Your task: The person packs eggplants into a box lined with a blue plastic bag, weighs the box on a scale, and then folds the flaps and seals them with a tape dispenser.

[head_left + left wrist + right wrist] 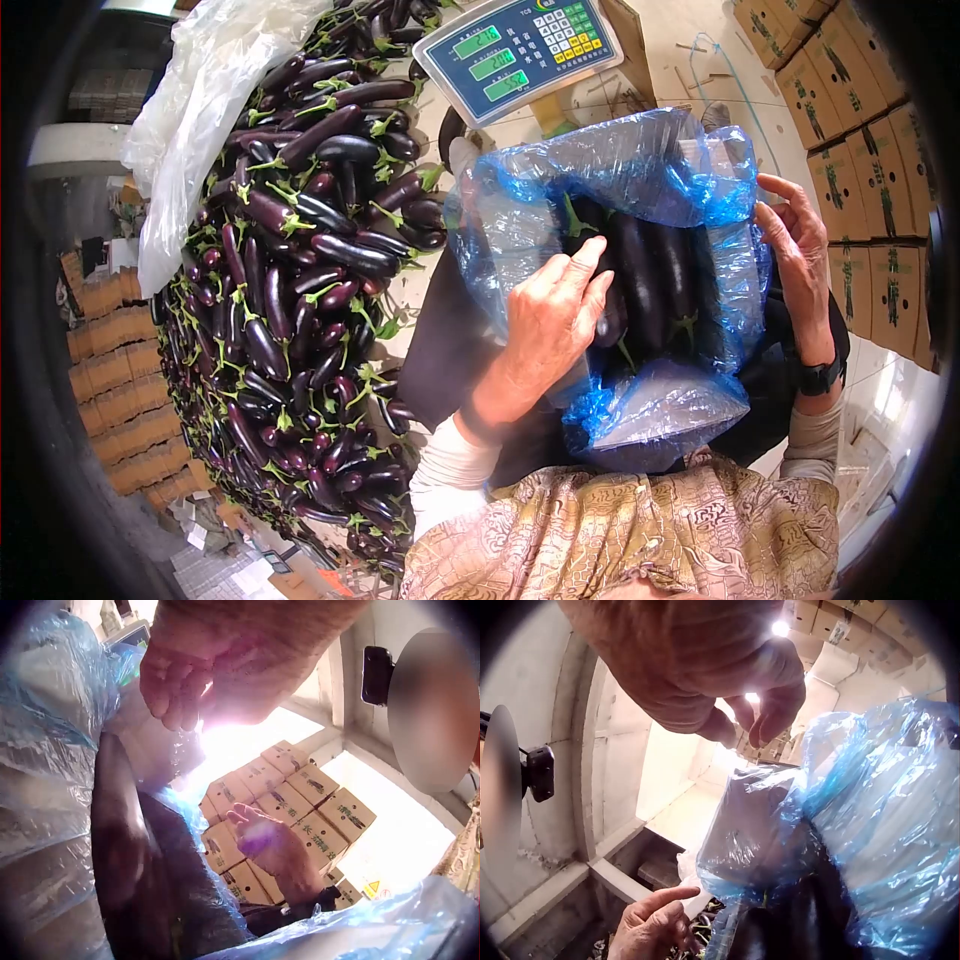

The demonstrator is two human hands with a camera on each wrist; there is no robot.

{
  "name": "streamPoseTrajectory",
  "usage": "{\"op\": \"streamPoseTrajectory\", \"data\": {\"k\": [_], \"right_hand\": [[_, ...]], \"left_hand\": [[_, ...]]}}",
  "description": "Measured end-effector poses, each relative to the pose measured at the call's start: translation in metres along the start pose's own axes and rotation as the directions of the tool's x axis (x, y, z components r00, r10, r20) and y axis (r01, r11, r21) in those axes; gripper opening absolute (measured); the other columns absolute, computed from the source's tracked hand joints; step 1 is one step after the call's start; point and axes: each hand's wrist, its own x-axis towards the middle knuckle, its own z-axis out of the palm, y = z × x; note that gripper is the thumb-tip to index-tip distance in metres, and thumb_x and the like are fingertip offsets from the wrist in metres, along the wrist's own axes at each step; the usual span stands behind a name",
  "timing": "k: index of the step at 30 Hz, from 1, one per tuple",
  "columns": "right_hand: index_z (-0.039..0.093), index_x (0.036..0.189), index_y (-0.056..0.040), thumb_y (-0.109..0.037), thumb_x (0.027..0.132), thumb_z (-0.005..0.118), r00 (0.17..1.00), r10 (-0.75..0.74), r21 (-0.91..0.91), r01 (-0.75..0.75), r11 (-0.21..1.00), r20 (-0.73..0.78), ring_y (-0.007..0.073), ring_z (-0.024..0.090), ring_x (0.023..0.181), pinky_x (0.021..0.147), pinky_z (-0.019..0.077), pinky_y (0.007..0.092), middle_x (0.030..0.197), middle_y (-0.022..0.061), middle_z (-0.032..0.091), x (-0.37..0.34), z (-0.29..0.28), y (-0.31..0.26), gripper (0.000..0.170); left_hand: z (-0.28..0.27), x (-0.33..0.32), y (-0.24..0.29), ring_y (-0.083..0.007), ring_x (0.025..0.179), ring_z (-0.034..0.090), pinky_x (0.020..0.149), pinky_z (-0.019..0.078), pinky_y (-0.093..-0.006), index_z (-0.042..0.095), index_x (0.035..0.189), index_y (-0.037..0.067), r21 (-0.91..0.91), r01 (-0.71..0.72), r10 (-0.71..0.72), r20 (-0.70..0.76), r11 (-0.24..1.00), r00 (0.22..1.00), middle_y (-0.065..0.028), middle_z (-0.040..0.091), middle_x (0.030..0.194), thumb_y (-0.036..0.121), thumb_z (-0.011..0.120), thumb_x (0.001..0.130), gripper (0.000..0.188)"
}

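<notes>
A box lined with a clear blue plastic bag (640, 150) sits at the person's lap, the plastic folded out over its flaps. Dark purple eggplants (655, 275) with green stems lie side by side inside it. The left hand (555, 320) hovers at the box's left side, index finger extended and the others loosely bent, fingertips overlapping the eggplants in the head view. At the right rim, the right hand (797, 240) has its fingertips right by the plastic, fingers relaxed. Neither hand holds anything. From the left wrist, the right hand (274, 851) shows with spread fingers.
A big heap of loose eggplants (300, 290) fills the floor on the left, partly under a clear plastic sheet (205, 130). Beyond the box stands a digital scale (520, 60) with lit green displays. Printed cartons (865, 170) are stacked along the right.
</notes>
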Motion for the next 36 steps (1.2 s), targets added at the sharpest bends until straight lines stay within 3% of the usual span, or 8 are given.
{"op": "streamPoseTrajectory", "data": {"k": [11, 18, 23, 29, 31, 32, 34, 36], "right_hand": [[0.062, 0.129, -0.0079, -0.030, 0.093, 0.068, 0.998, -0.021, -0.094, 0.026, 0.995, 0.054, 0.0084, 0.053, 0.066, 0.061, 0.0436, 0.0244, 0.076, 0.0030, 0.062, 0.017, 0.001, -0.004, 0.042], [0.042, 0.146, -0.0003, -0.063, 0.075, 0.071, 0.947, -0.040, -0.172, 0.099, 0.980, 0.319, 0.0210, 0.070, 0.083, 0.071, 0.0546, 0.0343, 0.093, 0.0194, 0.072, 0.075, 0.029, -0.028, 0.100], [0.060, 0.129, 0.0009, -0.041, 0.083, 0.072, 0.886, -0.078, -0.171, 0.174, 0.970, 0.458, 0.0201, 0.068, 0.080, 0.072, 0.0563, 0.0315, 0.091, 0.0149, 0.070, 0.103, 0.051, -0.014, 0.064], [0.067, 0.115, -0.0051, -0.028, 0.096, 0.063, 0.912, -0.124, -0.106, 0.179, 0.978, 0.392, 0.0090, 0.056, 0.078, 0.067, 0.0464, 0.0247, 0.088, 0.0000, 0.061, 0.095, 0.006, -0.013, 0.030], [0.066, 0.110, -0.0019, -0.017, 0.091, 0.065, 0.718, -0.466, -0.198, 0.630, 0.751, 0.516, 0.0109, 0.059, 0.078, 0.068, 0.0485, 0.0274, 0.085, 0.0018, 0.061, 0.081, -0.015, -0.029, 0.024], [0.066, 0.110, -0.0019, -0.017, 0.091, 0.065, 0.719, -0.466, -0.201, 0.631, 0.750, 0.517, 0.0109, 0.059, 0.078, 0.068, 0.0485, 0.0274, 0.085, 0.0018, 0.061, 0.066, -0.020, -0.037, 0.024], [0.065, 0.104, -0.0004, -0.005, 0.083, 0.064, 0.621, -0.177, -0.006, 0.281, 0.960, 0.763, 0.0178, 0.063, 0.076, 0.070, 0.0510, 0.0303, 0.086, 0.0084, 0.064, 0.027, -0.029, -0.053, 0.021], [0.063, 0.093, -0.0034, 0.001, 0.082, 0.063, 0.464, -0.039, -0.217, 0.485, 0.847, 0.885, 0.0294, 0.065, 0.088, 0.071, 0.0527, 0.0363, 0.090, 0.0132, 0.064, -0.004, -0.028, -0.050, 0.012]], "left_hand": [[-0.047, 0.039, -0.031, -0.0242, 0.105, 0.062, 0.083, 0.0522, -0.0338, 0.064, 0.124, 0.006, 0.071, 0.095, -0.078, -0.211, 0.993, 0.974, -0.0134, 0.062, 0.117, 0.011, 0.070, 0.088, 0.037], [-0.039, 0.087, -0.139, -0.0391, 0.120, 0.056, 0.103, 0.0432, -0.0431, 0.057, 0.132, 0.000, 0.079, 0.210, -0.220, 0.142, 0.974, 0.965, -0.0242, 0.059, 0.130, 0.027, 0.071, 0.080, 0.060], [-0.027, 0.082, -0.135, -0.0159, 0.066, 0.061, 0.066, 0.0485, -0.0340, 0.069, 0.095, 0.002, -0.006, 0.361, -0.358, 0.117, 0.933, 0.926, -0.0145, 0.066, 0.077, 0.017, 0.067, 0.083, 0.020], [-0.049, 0.077, -0.106, -0.0054, 0.076, 0.056, 0.071, 0.0465, -0.0226, 0.067, 0.098, 0.001, -0.466, 0.298, -0.353, -0.033, 0.833, 0.935, 0.0025, 0.064, 0.084, 0.011, 0.059, 0.099, 0.013], [-0.060, 0.071, -0.075, -0.0072, 0.081, 0.059, 0.077, 0.0483, -0.0244, 0.067, 0.096, 0.001, -0.615, 0.297, -0.398, -0.029, 0.731, 0.917, 0.0007, 0.065, 0.089, 0.011, 0.061, 0.096, 0.012], [-0.068, 0.065, -0.061, -0.0072, 0.081, 0.059, 0.077, 0.0483, -0.0244, 0.067, 0.096, 0.001, -0.617, 0.295, -0.397, -0.030, 0.729, 0.917, 0.0007, 0.065, 0.089, 0.011, 0.061, 0.096, 0.012], [-0.081, 0.048, -0.036, -0.0090, 0.074, 0.056, 0.066, 0.0467, -0.0261, 0.066, 0.094, 0.000, -0.507, 0.217, -0.214, 0.064, 0.835, 0.975, 0.0004, 0.063, 0.079, 0.011, 0.064, 0.089, 0.012], [-0.076, 0.025, -0.013, -0.0179, 0.074, 0.062, 0.070, 0.0500, -0.0313, 0.065, 0.091, 0.000, -0.553, 0.043, 0.064, 0.173, 0.832, 0.983, -0.0070, 0.067, 0.084, 0.009, 0.065, 0.083, 0.012]]}}
